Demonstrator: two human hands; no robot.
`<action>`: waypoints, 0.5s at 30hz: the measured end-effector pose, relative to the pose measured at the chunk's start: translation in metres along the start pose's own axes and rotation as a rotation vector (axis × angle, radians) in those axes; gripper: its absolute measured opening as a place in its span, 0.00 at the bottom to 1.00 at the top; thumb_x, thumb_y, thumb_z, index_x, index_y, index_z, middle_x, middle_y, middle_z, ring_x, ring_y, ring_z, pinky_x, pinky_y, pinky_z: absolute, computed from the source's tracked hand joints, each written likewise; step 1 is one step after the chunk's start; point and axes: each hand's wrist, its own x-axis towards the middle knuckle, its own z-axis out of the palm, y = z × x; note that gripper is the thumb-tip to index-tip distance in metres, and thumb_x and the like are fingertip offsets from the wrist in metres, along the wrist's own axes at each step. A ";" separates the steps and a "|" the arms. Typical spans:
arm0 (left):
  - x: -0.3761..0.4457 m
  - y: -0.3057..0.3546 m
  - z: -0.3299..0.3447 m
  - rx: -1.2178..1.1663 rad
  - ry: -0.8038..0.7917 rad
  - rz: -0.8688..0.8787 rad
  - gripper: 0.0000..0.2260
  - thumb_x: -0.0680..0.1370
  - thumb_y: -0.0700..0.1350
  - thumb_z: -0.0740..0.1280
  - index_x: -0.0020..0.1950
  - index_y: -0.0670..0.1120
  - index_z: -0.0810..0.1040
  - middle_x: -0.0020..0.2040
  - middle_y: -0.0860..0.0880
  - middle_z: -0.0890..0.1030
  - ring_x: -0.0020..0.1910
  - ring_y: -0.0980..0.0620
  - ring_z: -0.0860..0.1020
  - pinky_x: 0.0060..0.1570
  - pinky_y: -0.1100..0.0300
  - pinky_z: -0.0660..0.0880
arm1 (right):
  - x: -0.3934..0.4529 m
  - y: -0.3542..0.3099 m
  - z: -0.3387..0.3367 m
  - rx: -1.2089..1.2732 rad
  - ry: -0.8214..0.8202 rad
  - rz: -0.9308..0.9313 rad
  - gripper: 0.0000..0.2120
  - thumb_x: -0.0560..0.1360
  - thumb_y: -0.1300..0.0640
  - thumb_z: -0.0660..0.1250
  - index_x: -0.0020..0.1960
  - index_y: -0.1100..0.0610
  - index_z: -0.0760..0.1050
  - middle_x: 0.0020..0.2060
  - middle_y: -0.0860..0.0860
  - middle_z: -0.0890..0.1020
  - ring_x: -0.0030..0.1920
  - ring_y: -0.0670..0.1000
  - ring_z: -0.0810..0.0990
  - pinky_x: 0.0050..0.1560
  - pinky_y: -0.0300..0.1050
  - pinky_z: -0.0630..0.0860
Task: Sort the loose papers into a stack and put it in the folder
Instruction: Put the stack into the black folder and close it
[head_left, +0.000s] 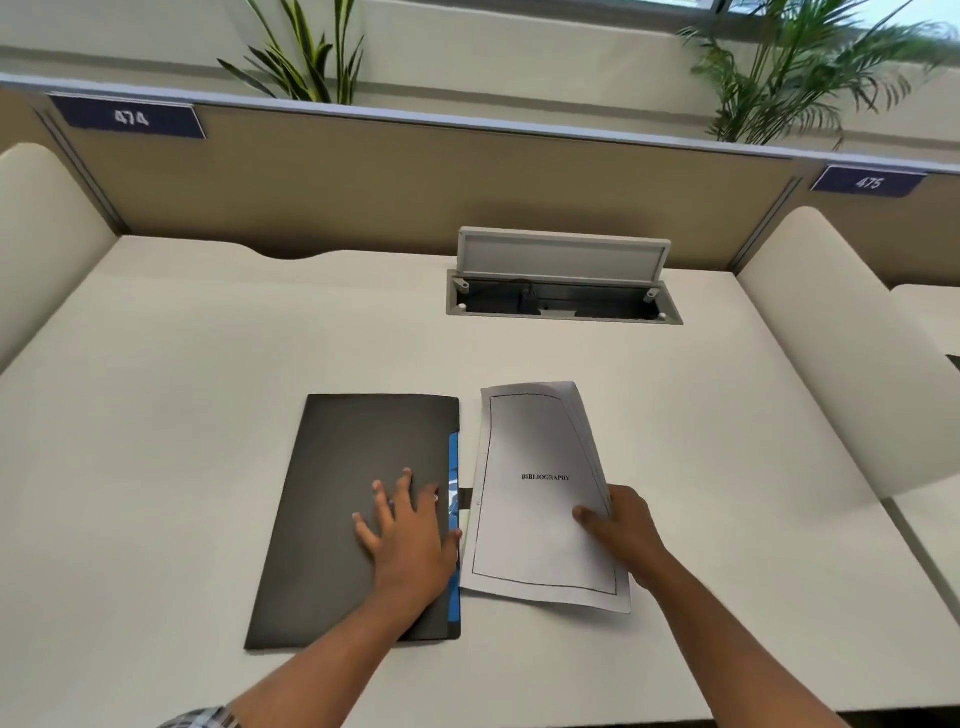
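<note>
A dark grey folder (337, 499) lies closed on the white desk, with a blue strip showing along its right edge. My left hand (410, 530) rests flat on its cover near that edge, fingers spread. Just right of the folder is a stack of white papers (535, 540), its top sheet printed with a border and the word BIBLIOGRAPHY. My right hand (623, 530) grips the stack's right edge, thumb on top, and the far end of the stack is lifted and curled off the desk.
The white desk (208, 364) has an open cable box with a raised grey lid (563, 280) behind the papers. A tan partition (363, 176) closes the back. Cream side dividers stand at left (36, 234) and right (831, 364).
</note>
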 end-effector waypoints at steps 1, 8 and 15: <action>-0.001 0.003 -0.001 0.004 -0.005 -0.002 0.29 0.77 0.59 0.64 0.75 0.57 0.58 0.80 0.48 0.50 0.78 0.36 0.44 0.70 0.29 0.47 | 0.001 0.002 0.001 0.001 0.003 0.006 0.02 0.77 0.61 0.72 0.45 0.60 0.81 0.43 0.58 0.85 0.43 0.58 0.82 0.44 0.50 0.78; 0.002 0.011 -0.009 -0.001 -0.039 -0.013 0.29 0.79 0.54 0.61 0.76 0.61 0.51 0.79 0.47 0.53 0.78 0.33 0.47 0.69 0.26 0.51 | 0.009 0.013 0.005 0.032 -0.023 -0.003 0.03 0.76 0.60 0.72 0.49 0.57 0.82 0.45 0.54 0.86 0.48 0.59 0.85 0.49 0.55 0.82; 0.008 0.031 -0.012 0.103 -0.129 -0.039 0.30 0.77 0.42 0.61 0.76 0.52 0.52 0.80 0.42 0.45 0.75 0.24 0.48 0.67 0.26 0.58 | 0.020 0.025 0.003 0.110 -0.114 -0.009 0.06 0.77 0.60 0.72 0.53 0.57 0.83 0.48 0.54 0.87 0.50 0.57 0.85 0.52 0.54 0.82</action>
